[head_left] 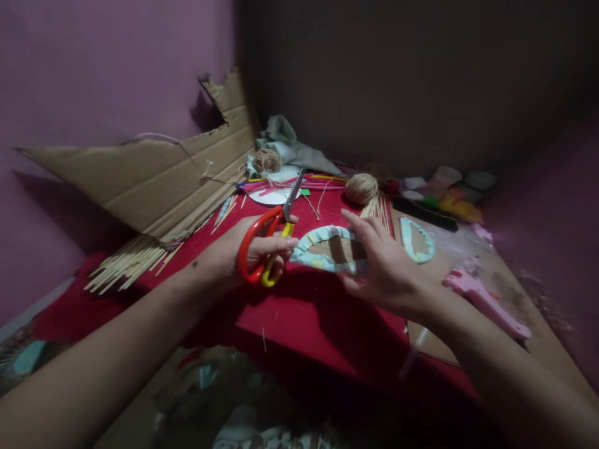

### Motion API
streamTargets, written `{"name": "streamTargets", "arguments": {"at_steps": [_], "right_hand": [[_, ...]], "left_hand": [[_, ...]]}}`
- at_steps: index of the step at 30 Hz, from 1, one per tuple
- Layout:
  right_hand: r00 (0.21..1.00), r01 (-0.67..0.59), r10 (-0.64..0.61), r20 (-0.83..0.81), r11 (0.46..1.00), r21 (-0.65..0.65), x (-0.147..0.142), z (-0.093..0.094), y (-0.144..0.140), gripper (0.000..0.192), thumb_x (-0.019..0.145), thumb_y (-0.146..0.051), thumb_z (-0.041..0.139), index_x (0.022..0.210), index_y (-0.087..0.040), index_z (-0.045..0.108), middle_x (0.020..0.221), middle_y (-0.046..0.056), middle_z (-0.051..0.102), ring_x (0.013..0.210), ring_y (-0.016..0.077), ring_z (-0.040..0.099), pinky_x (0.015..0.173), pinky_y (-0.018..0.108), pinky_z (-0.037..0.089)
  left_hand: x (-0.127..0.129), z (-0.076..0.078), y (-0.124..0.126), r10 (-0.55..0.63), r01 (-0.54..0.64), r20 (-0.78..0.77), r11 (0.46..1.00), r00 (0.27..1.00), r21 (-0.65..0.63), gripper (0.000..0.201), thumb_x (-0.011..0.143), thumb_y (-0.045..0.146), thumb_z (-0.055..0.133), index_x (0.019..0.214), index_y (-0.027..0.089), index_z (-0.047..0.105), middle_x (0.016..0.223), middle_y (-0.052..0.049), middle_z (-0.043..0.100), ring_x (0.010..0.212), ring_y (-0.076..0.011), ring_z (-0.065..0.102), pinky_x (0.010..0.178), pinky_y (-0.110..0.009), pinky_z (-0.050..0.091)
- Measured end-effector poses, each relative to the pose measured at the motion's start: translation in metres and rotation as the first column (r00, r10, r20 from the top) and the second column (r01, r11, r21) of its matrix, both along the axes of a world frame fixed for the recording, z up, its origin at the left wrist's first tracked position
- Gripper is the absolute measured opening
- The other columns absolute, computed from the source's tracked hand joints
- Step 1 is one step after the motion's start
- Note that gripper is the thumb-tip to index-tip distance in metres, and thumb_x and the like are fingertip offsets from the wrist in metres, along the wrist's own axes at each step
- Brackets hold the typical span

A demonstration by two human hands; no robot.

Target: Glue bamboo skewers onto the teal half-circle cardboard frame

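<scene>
- The red-and-yellow scissors (266,240) are gripped by the closed left hand (246,249), blades pointing up and away.
- The fabric-wrapped arch (322,248) is pinched at its right end by the right hand (384,268), just above the red surface (299,312).
- A second wrapped piece (416,240) lies near the right hand.
- A twine ball (361,188) sits behind it, a pink tool (484,299) to the right.
- Torn cardboard (154,174) leans at the left.

The scene is dim, with the upper half from twelve to three o'clock sunk in near-black shadow. Soft light falls from about ten o'clock, so the cardboard sheet (154,178) throws a dark shadow on the wall at nine o'clock. Wide-angle distortion stretches both forearms toward the lower corners, and the six o'clock foreground is blurred and murky
</scene>
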State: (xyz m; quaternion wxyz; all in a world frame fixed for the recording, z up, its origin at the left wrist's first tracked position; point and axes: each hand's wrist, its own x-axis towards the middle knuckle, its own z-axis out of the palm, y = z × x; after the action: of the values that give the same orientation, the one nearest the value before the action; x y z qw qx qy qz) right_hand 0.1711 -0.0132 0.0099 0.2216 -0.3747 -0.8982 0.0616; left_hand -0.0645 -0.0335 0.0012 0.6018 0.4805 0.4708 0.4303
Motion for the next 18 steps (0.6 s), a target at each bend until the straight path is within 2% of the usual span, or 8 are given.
{"name": "streamTargets", "arguments": {"at_steps": [3, 5, 7, 9, 11, 14, 16, 18], "right_hand": [[0.998, -0.027, 0.024, -0.053, 0.998, -0.061, 0.007, 0.005, -0.005, 0.081, 0.072, -0.022, 0.064, 0.147, -0.015, 0.034, 0.128, 0.019, 0.052, 0.112, 0.0309, 0.056, 0.092, 0.047, 0.051], [0.979, -0.045, 0.005, -0.205, 0.981, -0.190, 0.016, 0.009, -0.005, 0.080, 0.074, -0.027, 0.068, 0.147, -0.020, 0.035, 0.132, 0.017, 0.052, 0.116, 0.0300, 0.055, 0.094, 0.047, 0.051], [0.878, -0.094, -0.091, -0.470, 0.930, -0.355, 0.029, 0.011, -0.005, 0.075, 0.078, -0.037, 0.065, 0.146, -0.028, 0.035, 0.135, 0.012, 0.055, 0.119, 0.0292, 0.056, 0.093, 0.047, 0.052], [0.713, -0.167, -0.226, -0.664, 0.865, -0.473, 0.040, 0.010, -0.005, 0.068, 0.082, -0.048, 0.055, 0.145, -0.031, 0.037, 0.136, 0.011, 0.057, 0.120, 0.0308, 0.058, 0.090, 0.049, 0.054], [0.623, -0.213, -0.302, -0.721, 0.821, -0.529, 0.046, 0.007, -0.009, 0.071, 0.081, -0.054, 0.054, 0.145, -0.029, 0.039, 0.140, 0.014, 0.055, 0.119, 0.0346, 0.059, 0.086, 0.050, 0.056], [0.555, -0.308, -0.346, -0.757, 0.759, -0.573, 0.039, 0.000, -0.021, 0.092, 0.068, -0.041, 0.075, 0.150, -0.034, 0.031, 0.143, 0.009, 0.053, 0.114, 0.0351, 0.062, 0.087, 0.050, 0.057], [0.472, -0.427, -0.371, -0.799, 0.697, -0.576, 0.027, -0.003, -0.030, 0.102, 0.063, -0.027, 0.080, 0.149, -0.039, 0.028, 0.136, 0.004, 0.059, 0.115, 0.0315, 0.062, 0.097, 0.051, 0.052], [0.415, -0.501, -0.378, -0.828, 0.665, -0.555, 0.015, -0.005, -0.037, 0.094, 0.065, -0.020, 0.079, 0.146, -0.037, 0.035, 0.132, 0.003, 0.062, 0.119, 0.0281, 0.060, 0.105, 0.050, 0.047]], "left_hand": [[0.008, 0.001, -0.004, 0.035, -0.029, 0.107, 0.998, 0.994, -0.055, 0.049, 0.065, 0.022, 0.078, 0.112, 0.023, 0.060, 0.067, 0.002, 0.060, 0.050, -0.0135, 0.059, 0.046, -0.024, 0.050], [0.011, 0.001, -0.006, 0.076, -0.070, 0.126, 0.996, 0.989, -0.056, 0.047, 0.065, 0.020, 0.079, 0.107, 0.023, 0.060, 0.067, 0.002, 0.061, 0.050, -0.0130, 0.060, 0.045, -0.023, 0.049], [0.013, 0.002, -0.006, 0.087, -0.082, 0.149, 0.996, 0.985, -0.037, 0.039, 0.067, 0.022, 0.077, 0.102, 0.022, 0.060, 0.062, 0.003, 0.060, 0.048, -0.0130, 0.059, 0.043, -0.023, 0.048], [0.015, 0.004, -0.004, 0.078, -0.078, 0.184, 0.997, 0.980, -0.008, 0.032, 0.069, 0.023, 0.075, 0.097, 0.019, 0.061, 0.058, 0.003, 0.058, 0.046, -0.0129, 0.057, 0.042, -0.023, 0.048], [0.018, 0.008, -0.003, 0.093, -0.094, 0.224, 0.996, 0.970, -0.006, 0.026, 0.068, 0.021, 0.074, 0.091, 0.017, 0.062, 0.058, 0.002, 0.059, 0.046, -0.0120, 0.058, 0.044, -0.024, 0.050], [0.028, 0.013, -0.003, 0.127, -0.114, 0.264, 0.992, 0.956, -0.061, 0.019, 0.067, 0.018, 0.073, 0.082, 0.015, 0.062, 0.059, 0.002, 0.061, 0.046, -0.0104, 0.057, 0.044, -0.023, 0.051], [0.038, 0.014, -0.005, 0.097, -0.069, 0.278, 0.992, 0.956, -0.107, 0.015, 0.067, 0.018, 0.072, 0.075, 0.015, 0.060, 0.056, 0.002, 0.059, 0.043, -0.0100, 0.056, 0.042, -0.021, 0.049], [0.048, 0.011, -0.008, 0.044, -0.002, 0.306, 0.991, 0.951, -0.137, 0.017, 0.067, 0.020, 0.074, 0.067, 0.015, 0.057, 0.052, 0.002, 0.057, 0.042, -0.0099, 0.055, 0.041, -0.021, 0.049]]}}
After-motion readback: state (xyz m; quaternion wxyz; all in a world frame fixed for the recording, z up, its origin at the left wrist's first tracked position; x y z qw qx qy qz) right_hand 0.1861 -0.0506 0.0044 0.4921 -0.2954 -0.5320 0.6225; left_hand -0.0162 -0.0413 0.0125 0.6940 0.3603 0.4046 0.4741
